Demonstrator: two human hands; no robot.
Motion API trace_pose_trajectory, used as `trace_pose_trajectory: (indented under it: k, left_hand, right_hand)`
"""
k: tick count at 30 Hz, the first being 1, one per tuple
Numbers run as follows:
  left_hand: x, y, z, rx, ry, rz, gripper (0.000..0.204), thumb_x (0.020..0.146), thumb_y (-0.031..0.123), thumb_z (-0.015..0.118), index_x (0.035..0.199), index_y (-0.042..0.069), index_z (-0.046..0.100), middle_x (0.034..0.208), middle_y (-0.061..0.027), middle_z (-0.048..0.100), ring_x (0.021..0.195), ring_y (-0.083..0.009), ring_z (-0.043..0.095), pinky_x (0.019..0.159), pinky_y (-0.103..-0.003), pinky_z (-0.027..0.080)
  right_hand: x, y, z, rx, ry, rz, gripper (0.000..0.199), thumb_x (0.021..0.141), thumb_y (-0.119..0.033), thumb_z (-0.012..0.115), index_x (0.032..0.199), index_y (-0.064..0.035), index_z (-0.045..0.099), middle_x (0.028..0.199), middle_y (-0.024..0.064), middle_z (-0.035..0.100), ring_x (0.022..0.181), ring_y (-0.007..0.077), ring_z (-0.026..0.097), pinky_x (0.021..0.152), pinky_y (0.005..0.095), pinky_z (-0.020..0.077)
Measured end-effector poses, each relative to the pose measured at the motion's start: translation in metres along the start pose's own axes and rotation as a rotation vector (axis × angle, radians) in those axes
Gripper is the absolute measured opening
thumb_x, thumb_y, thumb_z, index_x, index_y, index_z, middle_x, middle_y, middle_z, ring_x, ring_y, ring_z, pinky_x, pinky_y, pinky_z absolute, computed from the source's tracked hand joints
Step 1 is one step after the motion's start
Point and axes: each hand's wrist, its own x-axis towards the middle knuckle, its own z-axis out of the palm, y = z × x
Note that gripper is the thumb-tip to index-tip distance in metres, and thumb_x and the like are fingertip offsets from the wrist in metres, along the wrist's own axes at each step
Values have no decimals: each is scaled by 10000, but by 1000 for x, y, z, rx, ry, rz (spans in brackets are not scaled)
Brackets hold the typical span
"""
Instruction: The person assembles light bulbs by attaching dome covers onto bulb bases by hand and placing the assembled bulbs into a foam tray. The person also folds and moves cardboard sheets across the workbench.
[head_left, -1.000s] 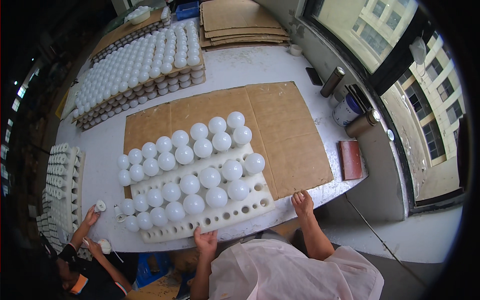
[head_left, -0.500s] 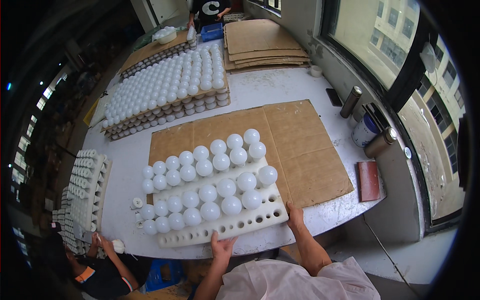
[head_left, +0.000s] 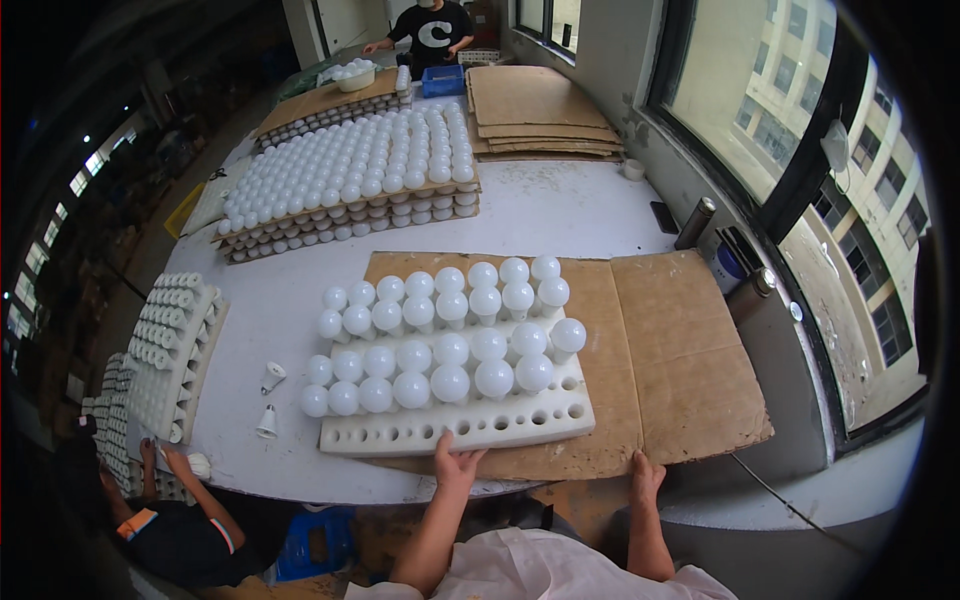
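L hand lies flat, fingers spread, on the near edge of the white foam tray, which sits on a cardboard sheet at the table's front. White bulbs fill its far rows. R hand, fingers together, presses the cardboard's near edge.

We note a white worktop. On it lies a brown cardboard sheet carrying a white foam tray of bulbs. Farther back sit stacked trays of white bulbs and piled cardboard. Two loose bulb bases lie left of the foam tray.
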Motion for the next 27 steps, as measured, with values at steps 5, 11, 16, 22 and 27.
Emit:
trace_pose_trajectory:
  k: [5,11,16,22,27]
  left_hand:
    - [6,7,-12,5,-58,-31,536,827,283,567,1292,76,399,1309,-141,434,1239,-367,384,981,-624,337]
    - [21,16,-12,32,-82,-11,572,813,330,580,1291,73,399,1318,-141,413,1237,-372,380,977,-620,329]
    - [38,22,-18,73,-60,20,695,754,370,647,1310,76,351,1295,-181,366,1239,-370,353,1001,-647,283]
    - [45,26,-12,64,-5,39,694,767,365,622,1335,78,344,1326,-153,369,1244,-376,357,994,-628,308]
    - [56,28,-13,26,-53,57,689,766,346,619,1336,73,343,1333,-156,361,1245,-382,349,993,-628,315]
  right_hand:
    - [-49,-42,-30,-48,74,-189,233,808,-170,592,743,53,609,724,2,569,614,86,493,568,247,408]
    - [-72,-30,-27,-157,97,-246,253,832,-171,573,683,33,567,664,-15,539,589,77,463,543,264,376]
    - [-119,-10,-35,-219,42,-88,288,850,-174,569,791,106,598,749,38,602,689,116,529,652,275,437]
    - [-173,-16,-45,-98,118,-229,232,842,-109,571,950,96,590,901,83,638,831,137,578,784,267,441]
    - [-198,-38,-77,-84,170,-290,217,861,-121,577,962,71,590,929,69,631,825,127,577,756,261,448]
